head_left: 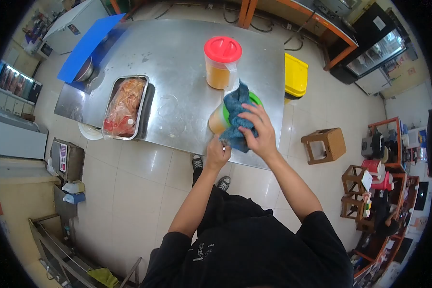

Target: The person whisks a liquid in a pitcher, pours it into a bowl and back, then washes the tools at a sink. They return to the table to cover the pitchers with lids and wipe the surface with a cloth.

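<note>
A jug with a green lid (218,121) and pale orange contents stands near the front right of the steel table. Over its lid and side lies a blue cloth (235,115), pressed there by my right hand (258,128), whose fingers are bent over the cloth. My left hand (217,152) is closed at the lower edge of the jug, by the cloth's hanging end; what its fingers hold is hidden. Farther back stands a second jug with a red lid (223,50) and orange contents, touched by neither hand.
On the steel table (177,62), a metal tray (144,103) holds bagged meat (126,103) at the left. A blue board (89,45) leans over a metal bowl (85,70). A yellow-lidded bin (295,76) stands beyond the right edge, and a brown stool (324,145) farther right.
</note>
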Motion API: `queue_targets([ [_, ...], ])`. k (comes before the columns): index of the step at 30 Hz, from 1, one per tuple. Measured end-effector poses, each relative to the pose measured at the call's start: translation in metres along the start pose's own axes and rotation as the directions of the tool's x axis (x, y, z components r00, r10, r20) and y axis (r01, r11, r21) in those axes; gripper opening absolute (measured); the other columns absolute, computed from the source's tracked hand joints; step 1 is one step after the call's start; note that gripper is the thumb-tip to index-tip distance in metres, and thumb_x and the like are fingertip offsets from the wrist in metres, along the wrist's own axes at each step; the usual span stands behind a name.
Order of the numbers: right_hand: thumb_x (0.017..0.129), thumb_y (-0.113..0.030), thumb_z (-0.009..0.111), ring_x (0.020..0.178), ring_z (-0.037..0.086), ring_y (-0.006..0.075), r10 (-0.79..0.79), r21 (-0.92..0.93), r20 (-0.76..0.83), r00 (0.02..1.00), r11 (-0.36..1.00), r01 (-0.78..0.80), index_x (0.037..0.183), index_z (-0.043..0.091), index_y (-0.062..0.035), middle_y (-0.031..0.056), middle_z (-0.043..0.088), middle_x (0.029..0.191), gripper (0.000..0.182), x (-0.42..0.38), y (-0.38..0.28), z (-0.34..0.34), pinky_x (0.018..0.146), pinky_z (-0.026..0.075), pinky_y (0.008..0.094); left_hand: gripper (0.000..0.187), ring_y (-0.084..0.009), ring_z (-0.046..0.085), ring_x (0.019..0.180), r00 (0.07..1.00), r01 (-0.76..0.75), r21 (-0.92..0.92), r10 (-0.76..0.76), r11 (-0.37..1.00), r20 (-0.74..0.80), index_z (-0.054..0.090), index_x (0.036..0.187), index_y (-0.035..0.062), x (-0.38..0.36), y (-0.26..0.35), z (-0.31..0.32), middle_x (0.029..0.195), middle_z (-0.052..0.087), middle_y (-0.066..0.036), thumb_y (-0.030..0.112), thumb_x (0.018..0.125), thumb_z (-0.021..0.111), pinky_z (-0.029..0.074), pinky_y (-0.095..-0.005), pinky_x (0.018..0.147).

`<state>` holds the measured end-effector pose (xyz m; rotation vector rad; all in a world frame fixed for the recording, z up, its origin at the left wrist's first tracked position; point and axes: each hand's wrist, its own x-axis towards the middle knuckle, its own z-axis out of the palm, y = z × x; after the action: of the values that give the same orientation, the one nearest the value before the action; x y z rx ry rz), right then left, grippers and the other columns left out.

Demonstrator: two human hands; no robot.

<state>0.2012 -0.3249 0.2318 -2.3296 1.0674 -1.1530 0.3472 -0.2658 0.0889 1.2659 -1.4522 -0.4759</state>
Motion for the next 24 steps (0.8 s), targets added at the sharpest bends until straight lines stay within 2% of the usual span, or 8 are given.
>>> queue_targets([
  [3,0.083,-0.013,0.064,0.116,0.054,0.0321,0.097,0.368,-0.027,0.995,0.926,-0.080,0.105,0.063,-0.0047,0.0133,0.058,0.124,0.023,0.010,0.009,-0.010,0.106,0.035,0.0431,0.034,-0.0299,0.061,0.061,0.963,0.258,-0.208,-0.267,0.944,-0.019,0.059,0.106,-0.0042,-0.002,0.003,0.010,0.069,0.059,-0.016,0.018,0.081,0.061,0.048,-0.0367,0.058],
  [4,0.093,-0.020,0.054,0.119,0.052,0.0269,0.182,0.503,-0.074,0.981,0.856,-0.121,0.108,0.060,-0.0012,0.0125,0.058,0.127,0.024,0.009,0.010,-0.015,0.106,0.034,0.0391,0.029,-0.0242,0.059,0.059,0.974,0.204,-0.261,-0.222,0.944,-0.043,0.058,0.098,-0.0026,0.006,0.004,0.012,0.067,0.059,-0.012,0.023,0.084,0.061,0.046,-0.0340,0.056],
  [7,0.099,-0.027,0.046,0.114,0.053,0.0206,0.586,0.940,-0.142,0.798,0.332,-0.077,0.113,0.058,0.0001,0.0100,0.060,0.120,0.033,-0.009,0.015,-0.041,0.101,0.037,0.0335,0.033,-0.0107,0.050,0.054,0.972,0.165,-0.427,-0.219,0.889,-0.081,0.057,0.077,0.0009,0.019,0.005,0.010,0.062,0.053,-0.001,0.031,0.088,0.061,0.038,-0.0275,0.049],
  [11,0.101,-0.030,0.043,0.101,0.053,0.0144,0.720,0.664,-0.246,0.648,0.613,-0.428,0.117,0.057,0.0011,0.0069,0.060,0.109,0.037,-0.043,0.069,-0.074,0.092,0.040,0.0264,0.038,-0.0053,0.035,0.051,0.882,0.265,-0.603,-0.442,0.752,-0.164,0.048,0.058,0.0061,0.033,0.009,-0.015,0.057,0.041,0.006,0.025,0.089,0.059,0.021,-0.0235,0.043],
  [15,0.101,-0.031,0.045,0.094,0.052,0.0107,0.676,0.442,-0.180,0.714,0.705,-0.555,0.116,0.058,0.0010,0.0035,0.060,0.100,0.038,-0.038,0.079,-0.108,0.089,0.040,0.0242,0.034,-0.0055,0.035,0.049,0.779,0.265,-0.648,-0.554,0.714,-0.292,0.045,0.060,0.0079,0.024,0.023,-0.057,0.057,0.043,0.002,0.024,0.088,0.058,0.021,-0.0220,0.041],
  [17,0.100,-0.031,0.046,0.093,0.051,0.0099,0.675,0.434,-0.200,0.711,0.711,-0.553,0.116,0.059,-0.0001,0.0023,0.060,0.097,0.037,-0.021,0.091,-0.132,0.089,0.040,0.0241,0.033,-0.0056,0.035,0.048,0.855,0.234,-0.656,-0.473,0.717,-0.212,0.046,0.062,0.0065,0.024,0.039,-0.088,0.058,0.043,0.001,0.026,0.088,0.055,0.022,-0.0209,0.040],
  [21,0.100,-0.042,0.039,0.117,0.049,0.0210,0.728,0.485,-0.034,0.684,0.611,-0.626,0.133,0.048,-0.0052,0.0121,0.054,0.126,0.050,0.051,0.094,-0.177,0.101,0.036,0.0313,0.034,-0.0063,0.036,0.048,0.892,0.127,-0.546,-0.336,0.828,-0.302,0.047,0.064,0.0051,0.009,0.039,-0.135,0.059,0.045,-0.001,0.029,0.089,0.052,0.030,-0.0207,0.046],
  [24,0.097,-0.052,0.036,0.132,0.037,0.0323,0.676,0.361,0.122,0.726,0.651,-0.667,0.143,0.037,-0.0136,0.0151,0.039,0.144,0.060,0.087,0.129,-0.163,0.108,0.028,0.0438,0.040,-0.0118,0.053,0.062,0.938,0.045,-0.645,-0.255,0.763,-0.237,0.057,0.097,-0.0024,-0.011,0.027,-0.172,0.080,0.059,-0.009,0.036,0.091,0.047,0.042,-0.0233,0.054],
])
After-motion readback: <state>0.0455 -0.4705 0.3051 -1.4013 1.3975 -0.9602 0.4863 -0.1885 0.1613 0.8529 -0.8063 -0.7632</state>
